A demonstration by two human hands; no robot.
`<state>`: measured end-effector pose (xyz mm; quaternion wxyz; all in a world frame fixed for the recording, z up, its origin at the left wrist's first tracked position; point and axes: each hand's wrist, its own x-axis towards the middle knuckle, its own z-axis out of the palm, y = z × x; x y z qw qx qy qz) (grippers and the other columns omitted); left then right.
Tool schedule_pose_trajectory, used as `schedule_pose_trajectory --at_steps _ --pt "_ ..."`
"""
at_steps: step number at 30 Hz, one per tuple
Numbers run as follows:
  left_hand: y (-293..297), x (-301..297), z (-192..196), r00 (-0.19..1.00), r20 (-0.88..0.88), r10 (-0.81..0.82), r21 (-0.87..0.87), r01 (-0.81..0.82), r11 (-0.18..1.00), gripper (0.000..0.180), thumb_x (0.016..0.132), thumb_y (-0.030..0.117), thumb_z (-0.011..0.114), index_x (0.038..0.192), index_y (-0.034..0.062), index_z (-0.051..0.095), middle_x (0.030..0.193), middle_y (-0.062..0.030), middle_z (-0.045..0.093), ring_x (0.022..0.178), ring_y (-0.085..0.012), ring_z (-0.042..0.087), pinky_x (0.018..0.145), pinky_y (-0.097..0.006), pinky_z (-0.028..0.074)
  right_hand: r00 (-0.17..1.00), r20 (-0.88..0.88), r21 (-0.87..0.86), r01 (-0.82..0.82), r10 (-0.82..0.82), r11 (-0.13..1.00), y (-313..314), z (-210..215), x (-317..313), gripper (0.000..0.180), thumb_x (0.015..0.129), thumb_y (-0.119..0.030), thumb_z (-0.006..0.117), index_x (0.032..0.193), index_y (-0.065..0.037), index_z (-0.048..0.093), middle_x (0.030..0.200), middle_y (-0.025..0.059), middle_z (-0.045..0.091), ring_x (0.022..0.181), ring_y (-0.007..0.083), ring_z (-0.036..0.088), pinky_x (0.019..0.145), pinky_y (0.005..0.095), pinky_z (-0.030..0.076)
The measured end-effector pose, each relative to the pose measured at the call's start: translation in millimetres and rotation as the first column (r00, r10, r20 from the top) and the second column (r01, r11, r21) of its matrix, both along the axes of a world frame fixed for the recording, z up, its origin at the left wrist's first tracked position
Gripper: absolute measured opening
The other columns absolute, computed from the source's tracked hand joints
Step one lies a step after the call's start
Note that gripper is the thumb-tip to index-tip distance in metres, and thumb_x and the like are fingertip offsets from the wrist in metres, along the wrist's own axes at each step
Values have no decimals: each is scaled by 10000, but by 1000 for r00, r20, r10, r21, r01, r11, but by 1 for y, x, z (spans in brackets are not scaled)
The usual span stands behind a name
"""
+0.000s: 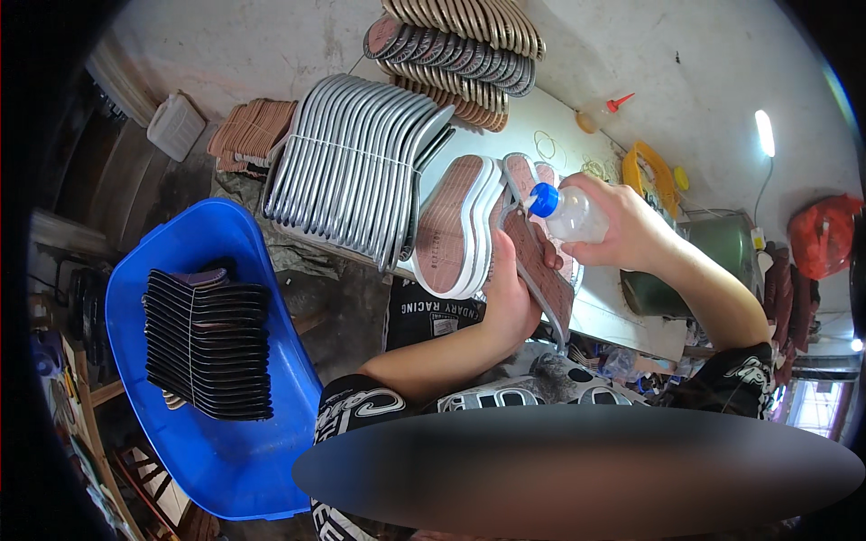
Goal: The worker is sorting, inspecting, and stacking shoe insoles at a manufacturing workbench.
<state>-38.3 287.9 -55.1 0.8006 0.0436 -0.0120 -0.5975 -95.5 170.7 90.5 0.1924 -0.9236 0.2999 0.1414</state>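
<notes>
We locate the sole piece point(552, 293) in front of the torso, near the edge of the white worktop point(645, 329). Our left grip point(514, 302) is clamped on it, thumb on the left side, fingertips showing on its pinkish face. Its long axis runs steeply, from upper left to lower right. Our right grip point(621, 221) is closed around a clear bottle point(577, 216), laid over so that its blue cap point(544, 200) points left. The governing relation: the cap stands at the sole piece's upper portion, with the bottle's axis crossing the sole's. Whether they touch, we cannot tell. White-edged soles point(451, 225) stand just left.
</notes>
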Motion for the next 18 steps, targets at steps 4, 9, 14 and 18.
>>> schedule_pose_trajectory --at_steps 4,9,14,18 --pt "-1 3 4 999 -35 27 34 -26 999 649 923 660 307 1205 85 415 907 -37 457 775 -165 435 760 -326 391 974 224 22 7 -11 1000 -7 -5 -4 602 697 -262 733 1214 -74 488 912 179 656 821 302 660 741 386 511" --pt "-3 3 3 996 -87 12 18 -11 1000 657 917 660 329 1217 80 407 901 -36 451 753 -162 434 744 -326 389 849 486 85 191 -208 978 -34 7 2 548 776 -262 719 1213 -34 480 980 147 659 852 214 652 769 349 508" --pt "-7 10 0 991 -133 29 19 -26 999 662 907 671 339 1192 78 416 893 -43 452 737 -165 431 722 -325 376 700 611 92 399 -368 912 -107 12 22 565 806 -337 715 1225 -18 512 1053 116 641 959 189 624 840 318 483" --pt "-8 17 0 987 -160 -15 -109 -3 994 654 911 669 336 1183 80 419 903 -49 463 736 -162 432 728 -331 379 768 438 -78 549 -466 832 -168 -12 31 639 718 -390 780 1167 11 563 1043 131 647 952 196 626 833 306 480"
